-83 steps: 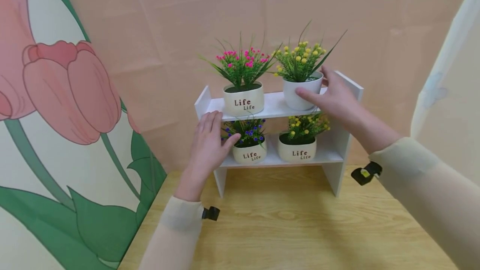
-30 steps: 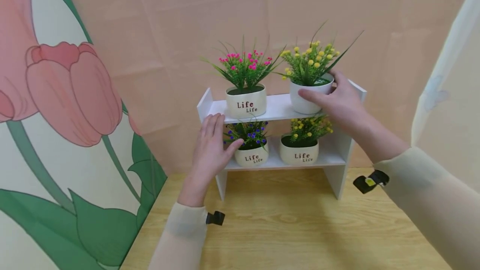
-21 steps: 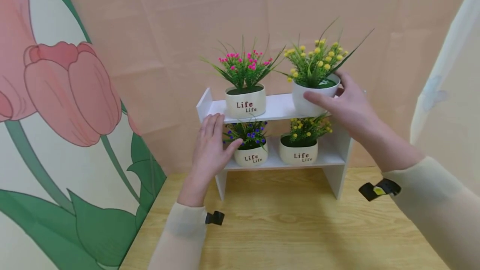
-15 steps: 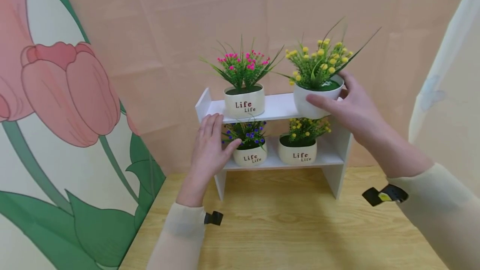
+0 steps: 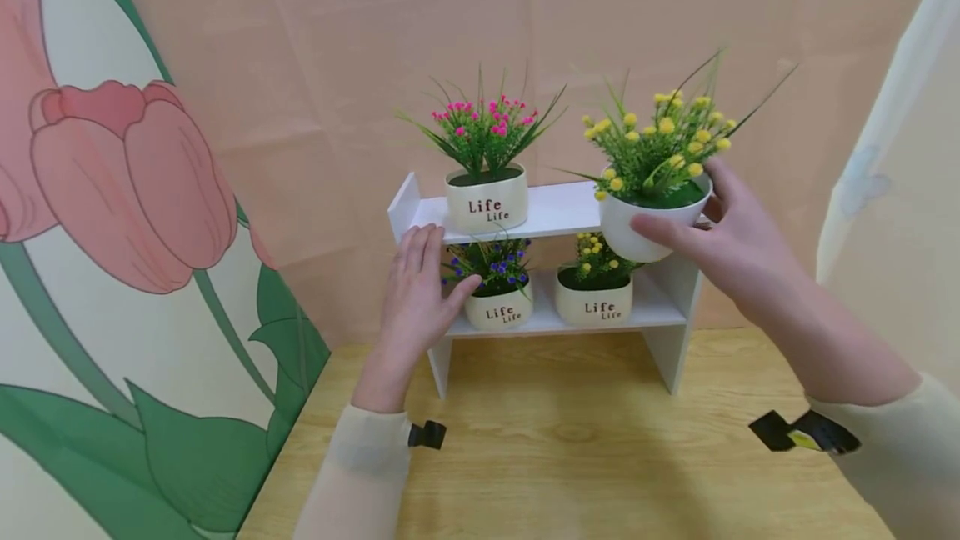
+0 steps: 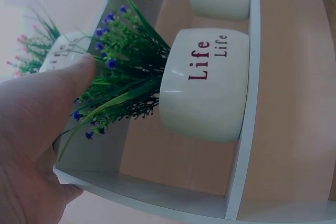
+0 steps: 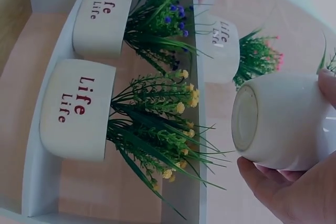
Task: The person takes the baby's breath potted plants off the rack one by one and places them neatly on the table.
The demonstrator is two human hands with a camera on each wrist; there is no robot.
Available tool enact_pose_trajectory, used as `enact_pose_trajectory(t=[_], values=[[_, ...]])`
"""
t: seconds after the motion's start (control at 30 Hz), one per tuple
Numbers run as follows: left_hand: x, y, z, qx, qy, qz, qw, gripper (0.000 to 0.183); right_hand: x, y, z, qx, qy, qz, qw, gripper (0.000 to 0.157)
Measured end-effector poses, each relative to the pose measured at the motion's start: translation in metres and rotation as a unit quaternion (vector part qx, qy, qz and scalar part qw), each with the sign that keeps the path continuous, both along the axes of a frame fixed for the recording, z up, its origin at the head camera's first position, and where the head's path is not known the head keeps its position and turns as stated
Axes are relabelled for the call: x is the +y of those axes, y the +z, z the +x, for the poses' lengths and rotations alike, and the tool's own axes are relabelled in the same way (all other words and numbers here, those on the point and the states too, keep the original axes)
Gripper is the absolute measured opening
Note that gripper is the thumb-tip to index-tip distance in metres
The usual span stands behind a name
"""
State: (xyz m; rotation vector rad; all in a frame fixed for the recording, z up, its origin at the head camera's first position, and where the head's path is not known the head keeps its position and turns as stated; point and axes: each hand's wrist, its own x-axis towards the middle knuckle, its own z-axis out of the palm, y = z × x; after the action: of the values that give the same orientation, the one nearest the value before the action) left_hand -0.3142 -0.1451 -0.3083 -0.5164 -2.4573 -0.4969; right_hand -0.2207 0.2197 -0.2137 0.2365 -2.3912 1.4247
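The right hand [image 5: 750, 255] has fingers clamped on the white pot [image 5: 618, 227], lifted near the shelf's [image 5: 562, 207] upper right corner; better hold it level. The left hand [image 5: 420, 294], fingers straight, touches upper left corner.

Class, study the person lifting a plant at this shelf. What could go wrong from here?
The white pot is clear of the shelf, held only in the right hand's grip, so it might slip and fall.

In the head view it partly covers the lower yellow flowers; dipping there might knock them.

The left hand is close to the blue flowers and could snag them.
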Motion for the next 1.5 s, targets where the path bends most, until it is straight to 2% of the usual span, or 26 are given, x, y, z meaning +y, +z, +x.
enact_pose_trajectory(t=[0.13, 0.27, 0.47, 0.63, 0.87, 1.07, 1.3, 1.5], values=[[0.0, 0.0, -0.001, 0.004, 0.001, -0.001, 1.0, 0.093, 0.003, -0.004, 0.008, -0.011, -0.005, 0.013, 1.0, 0.078], [-0.001, 0.0, -0.002, 0.01, 0.0, -0.004, 0.9999, 0.092, 0.007, -0.01, 0.015, -0.021, 0.006, 0.002, 1.0, 0.079], [-0.001, -0.001, -0.003, 0.024, -0.009, -0.005, 0.9996, 0.093, 0.015, -0.023, 0.024, -0.034, 0.01, 0.009, 0.999, 0.088], [0.0, -0.002, -0.003, 0.024, -0.005, -0.006, 0.9997, 0.093, 0.021, -0.034, 0.033, -0.041, 0.006, 0.018, 0.999, 0.095], [0.001, -0.001, -0.003, 0.024, -0.005, -0.009, 0.9997, 0.093, 0.04, -0.059, 0.045, -0.063, -0.018, 0.038, 0.997, 0.096], [0.0, -0.001, -0.002, 0.02, 0.0, -0.007, 0.9998, 0.093, 0.062, -0.083, 0.049, -0.07, -0.037, 0.05, 0.996, 0.09], [0.002, -0.001, -0.002, 0.03, -0.006, -0.008, 0.9995, 0.093, 0.079, -0.099, 0.055, -0.058, -0.051, 0.058, 0.995, 0.09], [0.001, -0.001, -0.001, 0.028, -0.004, -0.004, 0.9996, 0.093, 0.088, -0.114, 0.057, -0.067, -0.064, 0.061, 0.994, 0.092]])
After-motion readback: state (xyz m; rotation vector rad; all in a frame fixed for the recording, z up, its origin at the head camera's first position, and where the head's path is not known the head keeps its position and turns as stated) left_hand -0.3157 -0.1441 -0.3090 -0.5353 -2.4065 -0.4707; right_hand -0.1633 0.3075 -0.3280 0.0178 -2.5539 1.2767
